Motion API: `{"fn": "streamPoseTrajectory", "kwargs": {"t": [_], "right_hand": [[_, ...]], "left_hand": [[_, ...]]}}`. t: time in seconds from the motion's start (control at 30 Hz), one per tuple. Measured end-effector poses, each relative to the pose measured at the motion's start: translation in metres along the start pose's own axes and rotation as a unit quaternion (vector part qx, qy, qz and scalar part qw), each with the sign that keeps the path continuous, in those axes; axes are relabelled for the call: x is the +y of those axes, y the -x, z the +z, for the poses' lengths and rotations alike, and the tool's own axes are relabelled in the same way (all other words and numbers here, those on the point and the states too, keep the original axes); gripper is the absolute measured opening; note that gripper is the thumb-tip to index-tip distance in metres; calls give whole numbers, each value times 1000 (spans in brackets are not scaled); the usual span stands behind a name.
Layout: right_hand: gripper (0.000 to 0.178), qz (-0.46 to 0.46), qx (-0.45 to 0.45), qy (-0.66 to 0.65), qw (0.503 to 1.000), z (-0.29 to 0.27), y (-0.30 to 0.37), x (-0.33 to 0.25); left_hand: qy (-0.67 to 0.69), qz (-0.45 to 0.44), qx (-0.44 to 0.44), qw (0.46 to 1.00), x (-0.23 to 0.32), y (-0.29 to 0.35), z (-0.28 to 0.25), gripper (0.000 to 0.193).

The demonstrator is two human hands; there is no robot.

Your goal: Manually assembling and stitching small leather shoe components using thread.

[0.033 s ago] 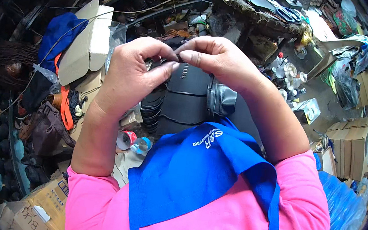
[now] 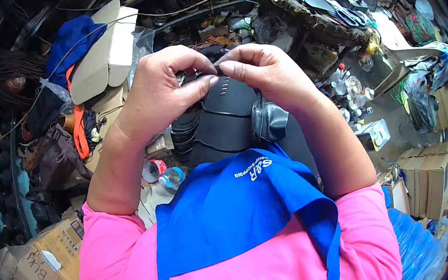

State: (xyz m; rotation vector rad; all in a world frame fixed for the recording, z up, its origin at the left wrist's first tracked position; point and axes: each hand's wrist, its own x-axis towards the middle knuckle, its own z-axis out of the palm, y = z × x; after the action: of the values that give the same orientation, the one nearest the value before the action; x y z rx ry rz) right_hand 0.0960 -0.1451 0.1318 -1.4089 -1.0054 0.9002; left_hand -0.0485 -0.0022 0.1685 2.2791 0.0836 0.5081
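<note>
My left hand (image 2: 167, 81) and my right hand (image 2: 262, 70) meet fingertip to fingertip in front of me. Both are closed in a pinch on something small and dark, mostly hidden by the fingers. Just below them a long black flat piece (image 2: 228, 100) with pale lettering lies over my lap, crossed by thin dark bands. A shiny black leather-like piece (image 2: 271, 122) rests against its right side. To its left sits a stack of thin black curved pieces (image 2: 182, 141). My blue apron (image 2: 227, 207) covers the near end of the black pieces.
At the left stand an open cardboard box (image 2: 104, 54) and a dark bag (image 2: 59, 157). Two plastic bottles, one of them capped in blue (image 2: 171, 176), lie by my left forearm. Scissors (image 2: 351, 17) rest on a cluttered bench at the back; several bottles (image 2: 351, 88) stand to the right.
</note>
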Motion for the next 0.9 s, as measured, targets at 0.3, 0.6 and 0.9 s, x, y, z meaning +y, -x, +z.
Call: {"fn": "streamPoseTrajectory", "kwargs": {"t": [0.3, 0.6, 0.9], "right_hand": [[23, -6, 9, -115, 993, -8, 3, 17], [23, 17, 61, -165, 984, -18, 12, 21], [32, 0, 38, -62, 997, -29, 16, 26]], "left_hand": [[-22, 55, 19, 998, -10, -9, 11, 12], [114, -20, 65, 991, -12, -15, 19, 10], [114, 12, 44, 992, -18, -16, 20, 12]]}}
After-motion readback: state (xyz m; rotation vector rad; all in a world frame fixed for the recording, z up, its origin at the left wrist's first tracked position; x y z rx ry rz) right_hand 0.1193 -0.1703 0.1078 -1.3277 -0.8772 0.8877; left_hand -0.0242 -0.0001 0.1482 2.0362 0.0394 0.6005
